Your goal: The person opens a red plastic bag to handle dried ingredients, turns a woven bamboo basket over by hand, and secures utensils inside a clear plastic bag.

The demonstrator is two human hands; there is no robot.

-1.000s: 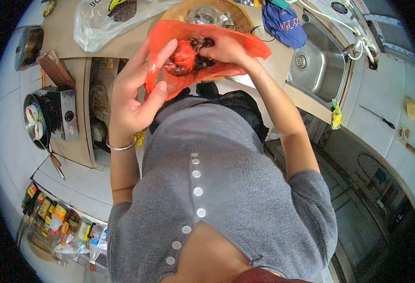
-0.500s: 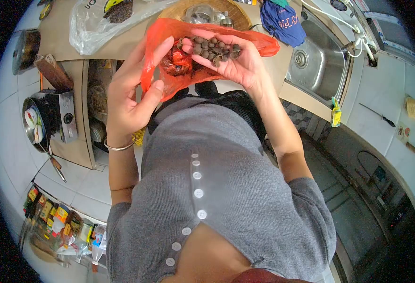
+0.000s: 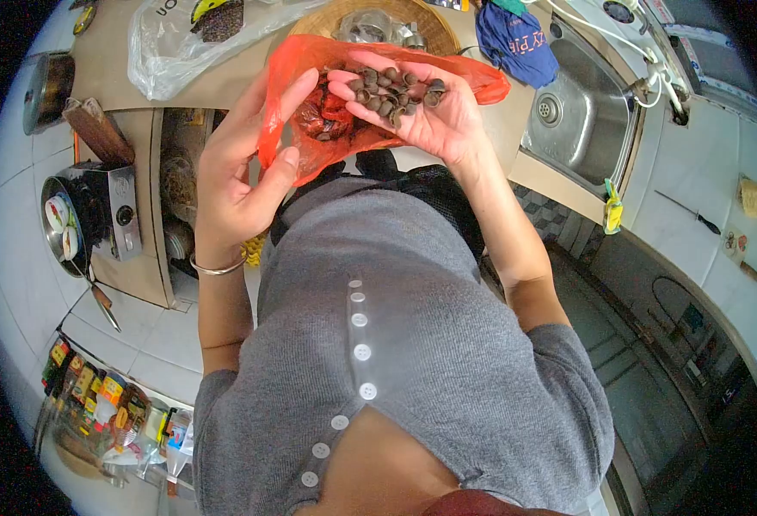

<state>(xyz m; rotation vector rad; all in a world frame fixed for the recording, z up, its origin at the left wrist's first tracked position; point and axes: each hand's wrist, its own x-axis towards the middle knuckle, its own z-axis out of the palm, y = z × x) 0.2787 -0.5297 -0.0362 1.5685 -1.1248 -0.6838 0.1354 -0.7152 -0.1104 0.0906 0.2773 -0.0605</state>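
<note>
Now look at that: the right hand [image 3: 441, 120] is turned palm up, and a second ago it was palm down, fingers dug into the red plastic bag [image 3: 314, 142]. Half a second ago the palm was already bearing its load; since then the dark pieces [image 3: 387, 95] have only shifted a little among themselves. So what was buried in the bag is now in plain sight, a loose handful, small, roundish and brown, some looking hollow or curled like caps. They lie over the palm and the fingers, just over the bag's mouth.

That right hand is a shallow dish, open and barely curled, fingers pointing left, wrist to the right and nearer the body, forearm slanting down toward the near right with the elbow bent. Meanwhile the left hand [image 3: 239, 176] stays at the bag's left side, upright, thumb and fingers wide apart, the red film spread between them. Whether the hidden fingers pinch any of it, I can't tell. A bracelet [image 3: 220, 270] rings that wrist.

Down in the bag, left of the pieces, sits a shiny red bundle [image 3: 320, 116]. Beyond, on the far counter [image 3: 107, 69], there's a woven basket [image 3: 444, 33], with a clear bag [image 3: 159, 60] to its left; the sink [image 3: 568, 142] is off right.
</note>
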